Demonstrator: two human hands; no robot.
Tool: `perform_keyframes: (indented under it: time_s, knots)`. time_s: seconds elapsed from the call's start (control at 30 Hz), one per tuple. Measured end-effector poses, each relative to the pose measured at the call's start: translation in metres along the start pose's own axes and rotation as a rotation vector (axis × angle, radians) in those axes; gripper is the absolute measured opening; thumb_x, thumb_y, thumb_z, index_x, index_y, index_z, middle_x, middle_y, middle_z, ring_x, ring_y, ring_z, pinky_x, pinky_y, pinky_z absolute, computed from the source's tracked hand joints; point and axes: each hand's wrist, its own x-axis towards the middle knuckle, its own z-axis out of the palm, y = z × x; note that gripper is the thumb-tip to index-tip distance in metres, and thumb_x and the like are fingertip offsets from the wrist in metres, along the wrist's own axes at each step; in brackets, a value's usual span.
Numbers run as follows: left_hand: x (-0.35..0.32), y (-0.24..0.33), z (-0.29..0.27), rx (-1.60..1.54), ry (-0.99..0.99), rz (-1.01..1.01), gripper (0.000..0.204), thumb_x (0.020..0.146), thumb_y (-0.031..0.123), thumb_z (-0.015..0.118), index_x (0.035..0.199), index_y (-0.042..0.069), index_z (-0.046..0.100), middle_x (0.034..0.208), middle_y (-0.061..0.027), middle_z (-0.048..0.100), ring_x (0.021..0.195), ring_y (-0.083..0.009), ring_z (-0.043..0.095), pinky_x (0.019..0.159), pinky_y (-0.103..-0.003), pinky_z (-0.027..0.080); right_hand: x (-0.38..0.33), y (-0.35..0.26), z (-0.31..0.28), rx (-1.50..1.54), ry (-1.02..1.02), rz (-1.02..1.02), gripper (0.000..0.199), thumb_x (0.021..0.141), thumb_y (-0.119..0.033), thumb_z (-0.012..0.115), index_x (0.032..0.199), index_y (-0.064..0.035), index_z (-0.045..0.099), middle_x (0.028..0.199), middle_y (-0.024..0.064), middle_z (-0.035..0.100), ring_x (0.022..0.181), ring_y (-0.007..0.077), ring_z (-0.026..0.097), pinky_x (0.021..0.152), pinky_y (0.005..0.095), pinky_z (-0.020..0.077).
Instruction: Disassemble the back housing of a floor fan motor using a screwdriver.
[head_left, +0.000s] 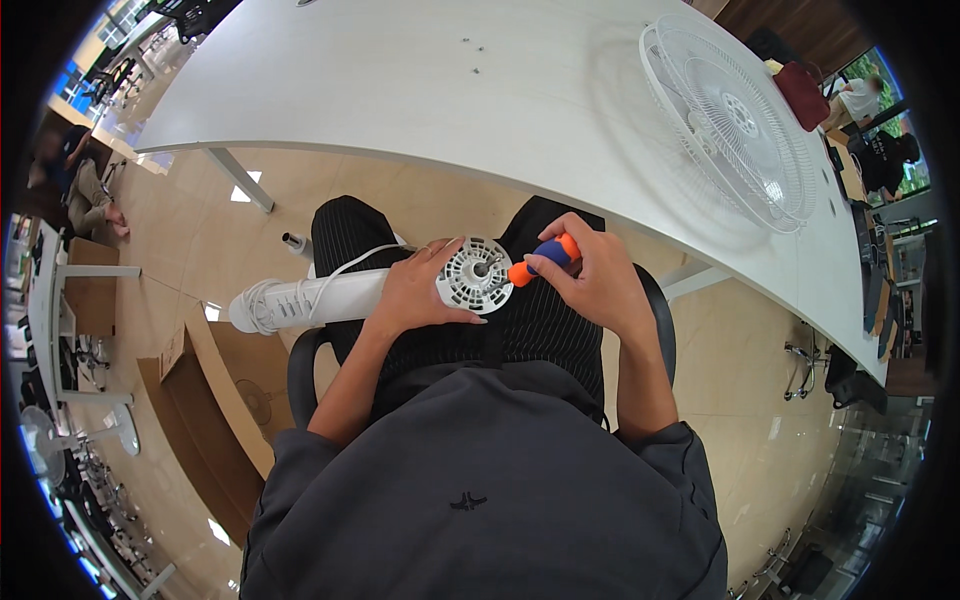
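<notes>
Mid-job on the lap: left hand (410, 295) clamped around the white fan motor housing (473, 274), right hand (590, 280) at 3 o'clock gripping the orange-blue screwdriver (540, 261), tip at the hub. Fan guard (735, 120) already off, lying on the tabletop (400, 80) at 1 o'clock. Screws left? Can't tell.

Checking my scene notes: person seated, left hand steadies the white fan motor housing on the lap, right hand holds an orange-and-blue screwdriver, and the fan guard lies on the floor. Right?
Not quite. In the head view the fan guard lies on the white table, not the floor. The rest stands: left hand steadies the fan motor housing, right hand holds the screwdriver.
</notes>
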Motion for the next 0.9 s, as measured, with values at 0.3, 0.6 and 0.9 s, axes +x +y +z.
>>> perform_keyframes:
  time_s: [0.3, 0.6, 0.9]
  knots:
    - [-0.001, 0.003, -0.003, 0.016, 0.008, 0.007, 0.122, 0.049, 0.066, 0.092, 0.147, 0.006, 0.051, 0.137, -0.0179, 0.062, 0.117, -0.0358, 0.066, 0.098, -0.044, 0.054, -0.001, -0.006, 0.0, 0.005, -0.036, -0.071, 0.033, 0.088, -0.026, 0.078, 0.106, -0.0043, 0.06, 0.078, 0.0158, 0.067, 0.068, 0.0343, 0.067, 0.065, 0.0391, 0.0523]
    - [0.0, 0.003, -0.003, 0.028, 0.007, 0.027, 0.12, 0.049, 0.065, 0.093, 0.145, 0.004, 0.052, 0.137, -0.0158, 0.061, 0.114, -0.0348, 0.068, 0.094, -0.043, 0.056, -0.005, -0.017, 0.021, -0.195, 0.12, -0.022, 0.038, 0.094, -0.037, 0.074, 0.094, -0.0032, 0.056, 0.067, 0.0115, 0.064, 0.06, 0.0348, 0.065, 0.056, 0.0422, 0.0504]
    - [-0.003, 0.003, -0.005, 0.013, -0.008, 0.009, 0.12, 0.05, 0.063, 0.093, 0.147, 0.005, 0.051, 0.142, -0.016, 0.058, 0.121, -0.0343, 0.065, 0.099, -0.043, 0.054, -0.006, -0.022, 0.026, -0.462, 0.293, 0.165, 0.052, 0.092, -0.05, 0.073, 0.075, -0.0042, 0.056, 0.049, 0.0099, 0.054, 0.044, 0.0324, 0.058, 0.044, 0.0426, 0.0443]
